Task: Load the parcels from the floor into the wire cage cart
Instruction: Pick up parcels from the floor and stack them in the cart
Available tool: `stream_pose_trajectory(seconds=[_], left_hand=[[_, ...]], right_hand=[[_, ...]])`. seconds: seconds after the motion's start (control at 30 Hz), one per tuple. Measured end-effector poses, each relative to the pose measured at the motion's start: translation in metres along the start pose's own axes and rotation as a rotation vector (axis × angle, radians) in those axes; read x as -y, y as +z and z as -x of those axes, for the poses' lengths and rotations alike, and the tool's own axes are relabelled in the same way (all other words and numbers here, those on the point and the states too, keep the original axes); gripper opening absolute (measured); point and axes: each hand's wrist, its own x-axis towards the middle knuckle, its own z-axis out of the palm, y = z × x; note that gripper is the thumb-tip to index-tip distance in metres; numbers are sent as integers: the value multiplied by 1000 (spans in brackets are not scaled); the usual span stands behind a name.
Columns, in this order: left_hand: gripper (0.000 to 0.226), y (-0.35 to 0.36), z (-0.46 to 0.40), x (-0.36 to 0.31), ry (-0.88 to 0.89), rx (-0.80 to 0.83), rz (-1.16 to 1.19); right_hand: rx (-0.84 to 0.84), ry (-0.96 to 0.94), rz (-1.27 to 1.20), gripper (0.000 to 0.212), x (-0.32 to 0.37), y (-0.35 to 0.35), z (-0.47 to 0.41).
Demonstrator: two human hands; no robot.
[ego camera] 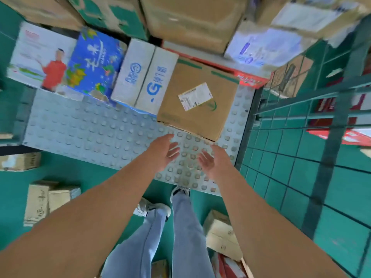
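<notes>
A brown cardboard parcel (198, 101) with a white label lies on the studded grey cart floor (84, 133), beside a white box with blue print (144, 77). My left hand (164, 151) and my right hand (212, 161) hover just in front of the brown parcel, palms facing each other, fingers relaxed and holding nothing. Neither hand touches the parcel. More parcels stand at the back of the cart: a blue printed pack (94, 63), a white box with a pictured person (40, 57) and stacked brown cartons (192, 21).
The green wire cage wall (313, 157) stands open at the right. On the green floor lie small parcels: two at the left (46, 199), one further left (20, 161), and some by my right leg (220, 235). My feet stand at the cart's edge.
</notes>
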Motion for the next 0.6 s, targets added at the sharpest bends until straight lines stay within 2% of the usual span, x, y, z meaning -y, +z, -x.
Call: stream_pose_trajectory(seconds=[0.17,0.33,0.43,0.53,0.6], left_hand=[[24,19,-75,-8,-81,-38,7],[45,42,-126,-38,-86,-63,65],[38,48,-138,-51,-85,-61,128],[28,44,-133,-40,-57,15,53],[22,35,-129,-31,-41,10,20]], right_hand=[[-104,-28,82,68,20,6,-68],[-70,-35,165,61,48,30,-93],[-79,-121,274,65,54,40,-99],[-79,-203,335,75,47,34,-101],[-63,-190,347,80,42,29,-97]])
